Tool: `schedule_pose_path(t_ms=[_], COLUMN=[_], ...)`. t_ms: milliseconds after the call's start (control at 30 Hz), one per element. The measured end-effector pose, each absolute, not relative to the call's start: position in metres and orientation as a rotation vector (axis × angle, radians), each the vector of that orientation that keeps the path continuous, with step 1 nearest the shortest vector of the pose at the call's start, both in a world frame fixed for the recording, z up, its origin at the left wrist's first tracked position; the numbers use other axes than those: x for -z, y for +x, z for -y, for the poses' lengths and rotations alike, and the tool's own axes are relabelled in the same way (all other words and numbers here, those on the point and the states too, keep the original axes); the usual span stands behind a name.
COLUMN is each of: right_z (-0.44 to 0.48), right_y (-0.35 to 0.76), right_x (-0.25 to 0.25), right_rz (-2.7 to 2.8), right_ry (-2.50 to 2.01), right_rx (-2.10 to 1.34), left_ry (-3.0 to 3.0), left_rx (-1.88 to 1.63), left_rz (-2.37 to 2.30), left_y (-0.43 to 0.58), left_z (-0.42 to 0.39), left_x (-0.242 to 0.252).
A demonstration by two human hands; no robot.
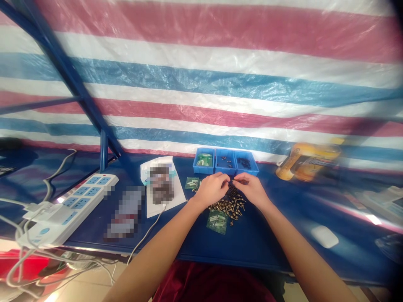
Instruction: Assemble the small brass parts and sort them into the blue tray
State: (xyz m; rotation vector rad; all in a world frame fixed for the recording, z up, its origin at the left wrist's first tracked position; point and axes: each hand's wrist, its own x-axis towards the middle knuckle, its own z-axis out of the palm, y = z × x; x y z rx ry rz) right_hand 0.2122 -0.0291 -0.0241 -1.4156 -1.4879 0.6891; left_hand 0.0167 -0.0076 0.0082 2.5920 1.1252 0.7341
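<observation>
My left hand [211, 188] and my right hand [252, 188] meet over a heap of small brass-coloured metal parts [229, 204] on the blue table [270, 235]. Both hands have their fingers pinched together at the gap between them, on something too small to make out. A small green packet [217, 221] lies in front of the heap, and another green packet [192, 182] lies left of my left hand.
Three small blue bins [225, 161] stand behind the hands, with green packets and dark small parts inside. A white power strip [67, 207] with cables lies at the left. A yellow can [307, 161] lies at the right, and a striped tarp [220, 84] hangs behind.
</observation>
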Motion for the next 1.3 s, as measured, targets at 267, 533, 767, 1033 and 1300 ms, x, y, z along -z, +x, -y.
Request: schedule_pose_path(t_ms=[267, 533, 767, 1033, 1300], right_z=[0.028, 0.033, 0.034, 0.037, 0.038], right_y=[0.212, 0.205, 0.204, 0.203, 0.203], right_x=[0.026, 0.021, 0.019, 0.013, 0.014], right_rz=[1.518, 1.505, 1.428, 1.374, 1.266], right_ry=[-1.397, -1.366, -1.265, -1.178, -1.161], right_rx=[-0.617, -0.685, -0.911, -1.021, -1.143], left_ry=[2.579, 2.569, 2.537, 2.535, 2.608], left_rx=[-0.706, -0.744, -0.831, -0.929, -0.959], left_rz=[-1.07, -1.138, -1.152, -1.173, -1.119], left_y=[0.02, 0.021, 0.021, 0.021, 0.019], left_z=[0.013, 0.013, 0.013, 0.013, 0.011], left_x=[-0.012, -0.009, -0.007, -0.007, -0.006])
